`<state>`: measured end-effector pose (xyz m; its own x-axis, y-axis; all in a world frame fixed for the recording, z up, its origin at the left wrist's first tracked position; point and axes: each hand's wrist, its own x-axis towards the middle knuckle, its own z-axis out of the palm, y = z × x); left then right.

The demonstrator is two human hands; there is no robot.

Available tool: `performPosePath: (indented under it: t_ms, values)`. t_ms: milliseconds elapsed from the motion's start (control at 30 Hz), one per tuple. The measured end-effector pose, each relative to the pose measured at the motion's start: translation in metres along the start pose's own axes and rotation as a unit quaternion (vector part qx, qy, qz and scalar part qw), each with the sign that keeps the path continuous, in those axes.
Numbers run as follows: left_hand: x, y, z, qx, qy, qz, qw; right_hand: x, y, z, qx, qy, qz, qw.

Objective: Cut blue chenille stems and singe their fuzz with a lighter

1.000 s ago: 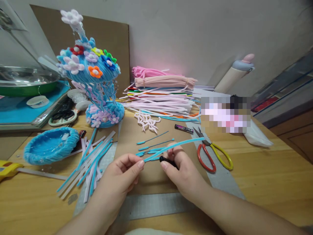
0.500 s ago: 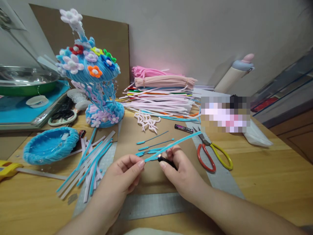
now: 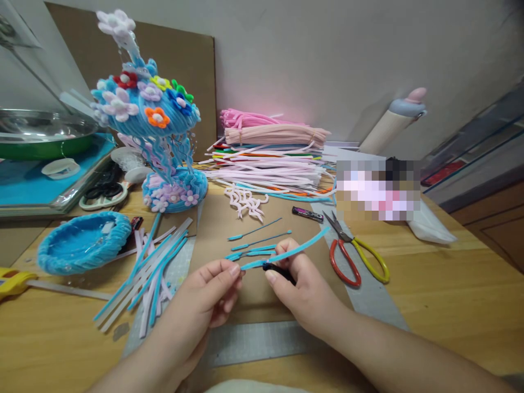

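My left hand (image 3: pixel 215 292) pinches the left end of a blue pipe cleaner (image 3: pixel 305 245) over the brown board (image 3: pixel 262 308). Closed around a small black tool (image 3: pixel 282 270), my right hand (image 3: pixel 305 289) meets the same pipe cleaner near its middle. The far end of the strip curves up to the right. Behind my hands lie several thin stems with blue fuzzy tips (image 3: pixel 262 237) and a cluster of pale pink curled pieces (image 3: pixel 245 202). What type of tool it is cannot be made out.
Scissors with red and yellow handles (image 3: pixel 346 240) lie at right beside a black-labelled tube (image 3: pixel 307 214). Cut strips (image 3: pixel 153 284), a blue fuzzy bowl (image 3: pixel 84 243) and a flower-covered blue ornament (image 3: pixel 164 117) are at left. Bundled pipe cleaners (image 3: pixel 274 136) are stacked behind.
The free end of the blue pipe cleaner has dropped and now bends more. Both hands keep nearly the same place and hold.
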<state>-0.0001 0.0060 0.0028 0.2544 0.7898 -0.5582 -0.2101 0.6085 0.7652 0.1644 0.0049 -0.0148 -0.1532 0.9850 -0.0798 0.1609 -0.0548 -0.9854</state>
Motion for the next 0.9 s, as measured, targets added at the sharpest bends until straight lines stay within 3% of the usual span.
performPosePath:
  t_ms: [167, 567, 667, 767, 900]
  values:
    - [0.002, -0.001, -0.002, -0.020, -0.027, -0.009, 0.999, 0.001, -0.002, 0.000, 0.011, -0.012, 0.002, 1.000]
    - [-0.001, -0.001, -0.006, -0.029, -0.031, -0.001, 0.999, 0.002, 0.002, -0.001, -0.021, 0.035, -0.019, 0.999]
    - [0.000, 0.000, -0.005, -0.021, -0.028, 0.000, 0.999, 0.001, 0.005, -0.003, -0.051, 0.021, -0.001, 0.998]
    - [0.001, 0.003, -0.006, -0.016, -0.007, 0.009, 1.000, -0.004, 0.000, -0.011, -0.111, -0.043, 0.006, 0.993]
    - [0.000, 0.008, -0.009, 0.114, 0.057, 0.061, 0.990, -0.013, -0.024, -0.027, -0.192, -0.237, 0.008, 0.952]
